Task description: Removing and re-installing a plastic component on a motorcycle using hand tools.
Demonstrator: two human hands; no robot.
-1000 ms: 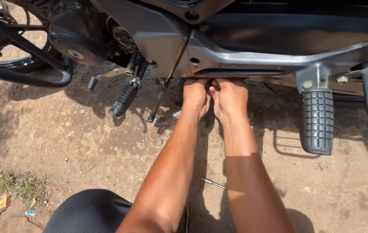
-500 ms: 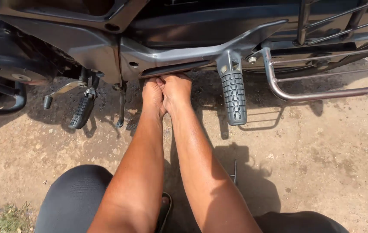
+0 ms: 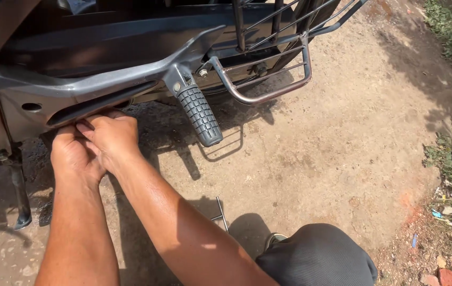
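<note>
A dark grey motorcycle (image 3: 104, 58) stands side-on across the top of the view. My left hand (image 3: 73, 154) and my right hand (image 3: 110, 135) are pressed together under the lower edge of its grey side frame (image 3: 72, 90), fingers curled up into the gap beneath the panel. What the fingertips pinch is hidden by the frame and the hands. A ribbed black rubber footrest (image 3: 199, 116) hangs just right of my right hand. The side stand (image 3: 19, 196) reaches the ground to the left of my left wrist.
A chrome tubular guard rail (image 3: 268, 90) juts out right of the footrest. A thin metal T-shaped tool (image 3: 220, 212) lies on the dirt by my knee (image 3: 316, 257). Bare packed earth spreads right; weeds, litter and a red brick piece (image 3: 451, 278) line the right edge.
The view has swung right along the motorcycle: the front footpeg and wheel left the picture, the guard rail and weeds came in. Both hands stay together under the frame edge.
</note>
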